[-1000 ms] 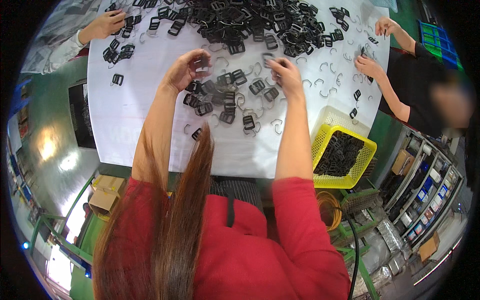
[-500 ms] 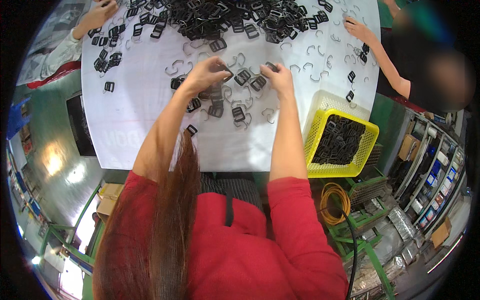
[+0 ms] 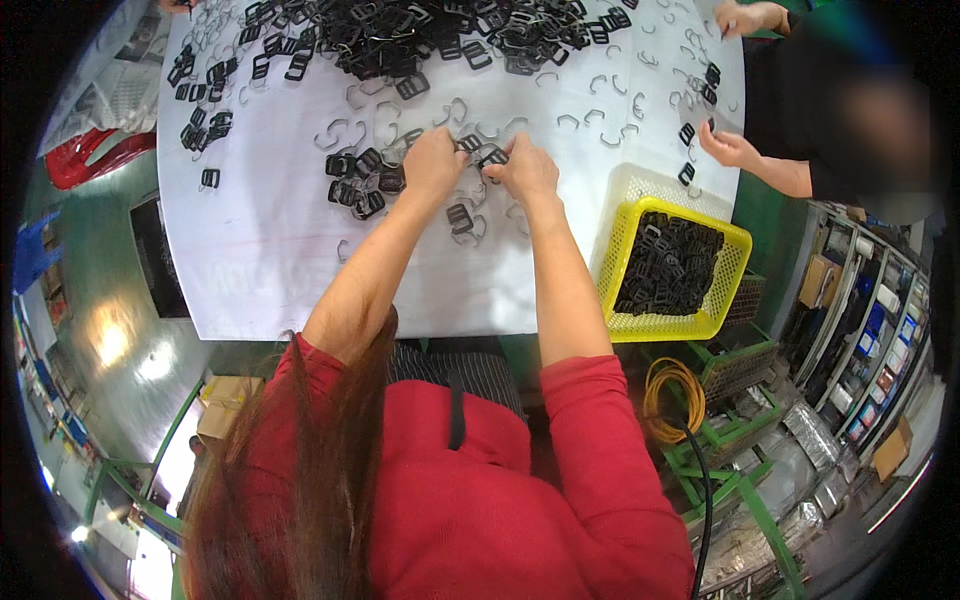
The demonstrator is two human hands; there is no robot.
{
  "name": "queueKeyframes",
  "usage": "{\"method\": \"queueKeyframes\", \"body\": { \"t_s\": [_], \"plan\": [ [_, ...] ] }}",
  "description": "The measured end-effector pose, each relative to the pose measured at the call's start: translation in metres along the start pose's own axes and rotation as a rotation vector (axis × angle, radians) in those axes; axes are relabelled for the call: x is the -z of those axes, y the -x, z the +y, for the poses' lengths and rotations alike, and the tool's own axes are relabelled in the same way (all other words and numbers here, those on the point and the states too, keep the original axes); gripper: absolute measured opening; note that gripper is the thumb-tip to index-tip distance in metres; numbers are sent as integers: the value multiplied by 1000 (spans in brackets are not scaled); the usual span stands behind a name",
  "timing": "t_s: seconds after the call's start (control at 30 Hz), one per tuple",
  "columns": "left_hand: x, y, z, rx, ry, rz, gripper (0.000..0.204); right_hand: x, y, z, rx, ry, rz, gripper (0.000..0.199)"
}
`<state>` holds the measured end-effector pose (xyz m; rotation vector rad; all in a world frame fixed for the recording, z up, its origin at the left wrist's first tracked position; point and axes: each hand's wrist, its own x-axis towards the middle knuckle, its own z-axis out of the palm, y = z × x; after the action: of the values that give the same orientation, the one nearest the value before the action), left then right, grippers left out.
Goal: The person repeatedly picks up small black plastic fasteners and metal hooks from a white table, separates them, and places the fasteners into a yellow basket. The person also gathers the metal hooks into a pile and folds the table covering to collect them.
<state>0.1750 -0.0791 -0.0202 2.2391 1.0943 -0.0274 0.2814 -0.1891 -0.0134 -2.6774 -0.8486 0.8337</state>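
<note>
My left hand (image 3: 433, 163) and my right hand (image 3: 524, 172) meet over the white table (image 3: 260, 260), fingers pinched together on a small black plastic buckle (image 3: 490, 158). Loose black buckles (image 3: 360, 180) lie just left of my left hand, with a few more below my hands. Pale curved wire clips (image 3: 600, 125) are scattered beyond my right hand. A large heap of black buckles (image 3: 420, 30) covers the far side of the table.
A yellow mesh basket (image 3: 700, 320) filled with black buckles sits at the table's right edge. Another person's hands (image 3: 728, 148) work at the far right corner. A coiled yellow cable (image 3: 672, 392) and green metal frames lie on the floor at the right.
My hands have come closer together near the table's middle and now pinch one buckle between them. The view has shifted so the table sits higher in the picture.
</note>
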Motion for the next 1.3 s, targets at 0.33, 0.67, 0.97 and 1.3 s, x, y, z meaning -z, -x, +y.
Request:
{"method": "queueKeyframes", "body": {
  "t_s": [0.33, 0.67, 0.97, 1.3],
  "plan": [
    [53, -21, -14, 183, 290, -498, 24, 26, 65, 55, -206, -806, -52, 33],
    [60, -8, 23, 310, 781, -657, 24, 105, 168, 186, -498, -683, 602, 25],
    [91, 9, -51, 483, 1579, -588, 20, 10, 108, 57, 137, -290, 521, 12],
    [60, -2, -52, -24, 33, 39, 40, -59, 85, -23, 73, -79, 28, 44]
  ]
}}
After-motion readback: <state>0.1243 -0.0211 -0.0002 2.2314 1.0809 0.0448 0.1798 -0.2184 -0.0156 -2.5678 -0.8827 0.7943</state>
